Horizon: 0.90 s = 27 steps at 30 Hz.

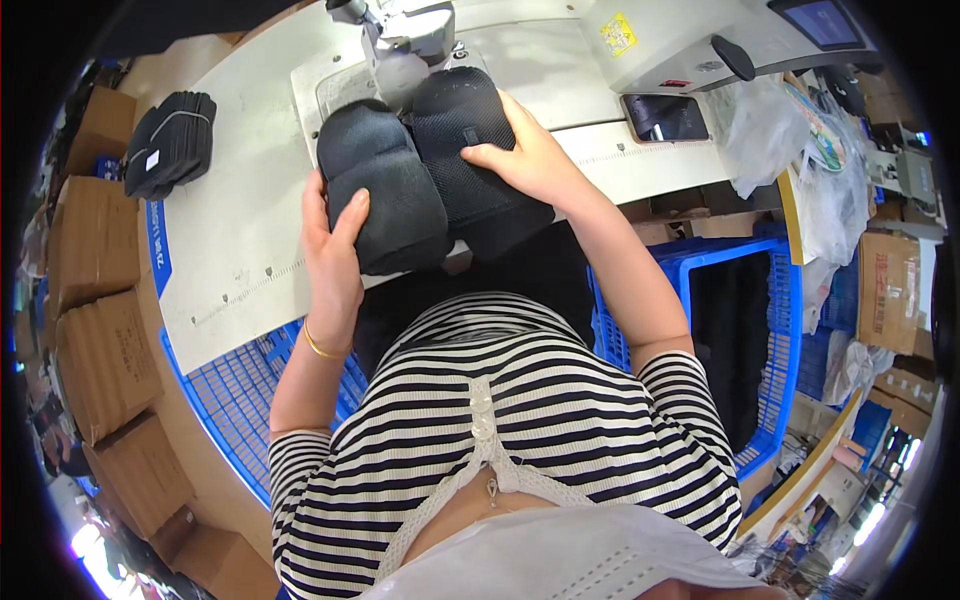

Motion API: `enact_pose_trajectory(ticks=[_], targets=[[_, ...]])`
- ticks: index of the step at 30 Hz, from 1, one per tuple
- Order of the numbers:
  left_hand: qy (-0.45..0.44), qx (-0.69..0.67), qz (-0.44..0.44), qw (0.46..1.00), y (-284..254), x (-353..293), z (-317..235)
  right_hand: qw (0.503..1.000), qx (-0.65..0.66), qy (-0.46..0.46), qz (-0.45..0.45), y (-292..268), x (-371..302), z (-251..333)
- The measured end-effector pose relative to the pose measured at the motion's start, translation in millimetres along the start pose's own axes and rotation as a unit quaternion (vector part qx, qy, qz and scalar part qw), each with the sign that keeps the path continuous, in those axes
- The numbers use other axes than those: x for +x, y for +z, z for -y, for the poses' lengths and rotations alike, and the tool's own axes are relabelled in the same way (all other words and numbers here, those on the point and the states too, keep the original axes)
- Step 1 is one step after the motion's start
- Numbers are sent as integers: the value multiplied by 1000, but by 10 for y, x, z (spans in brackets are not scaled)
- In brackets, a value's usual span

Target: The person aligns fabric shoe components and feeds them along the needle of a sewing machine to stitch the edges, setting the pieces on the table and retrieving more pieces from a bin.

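A black padded fabric piece [385, 180], made of two cushioned halves with a seam between them, lies on the sewing machine bed. Its far edge sits under the grey sewing machine head [400, 55]; the needle itself is hidden. My left hand [332, 235] grips the near left edge of the left half, thumb on top and fingers along the side. On the mesh-covered right half rests my right hand [525, 155], its thumb pressing the top and its fingers round the far right edge. A small black tab [471, 135] shows on the mesh.
A banded stack of black pieces [172, 145] lies at the table's left end. A phone [664, 118] sits right of the machine bed. Blue plastic crates [685, 262] stand below the table on both sides. Cardboard boxes [100, 245] line the left; clear plastic bags [765, 130] hang at the right.
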<state>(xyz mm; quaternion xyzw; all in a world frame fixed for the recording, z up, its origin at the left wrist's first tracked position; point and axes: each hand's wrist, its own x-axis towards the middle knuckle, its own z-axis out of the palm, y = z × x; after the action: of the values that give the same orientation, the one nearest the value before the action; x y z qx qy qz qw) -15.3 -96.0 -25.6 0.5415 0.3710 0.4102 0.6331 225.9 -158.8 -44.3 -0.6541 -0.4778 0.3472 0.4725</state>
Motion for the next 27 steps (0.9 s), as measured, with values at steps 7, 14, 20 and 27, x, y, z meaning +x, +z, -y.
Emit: enact_pose_trajectory(ticks=[7,14,20,27], targets=[[87,106,-14,990,-16,-127,-95,995,-89,-29,31,-142,-120,46],[73,283,62,954,-48,118,-205,968,-166,-167,-88,-86,-209,67],[124,319,42,938,44,141,-210,886,-259,-348,-163,85,-727,-170],[211,409,12,888,108,218,-275,896,-232,-309,-221,148,-716,140]])
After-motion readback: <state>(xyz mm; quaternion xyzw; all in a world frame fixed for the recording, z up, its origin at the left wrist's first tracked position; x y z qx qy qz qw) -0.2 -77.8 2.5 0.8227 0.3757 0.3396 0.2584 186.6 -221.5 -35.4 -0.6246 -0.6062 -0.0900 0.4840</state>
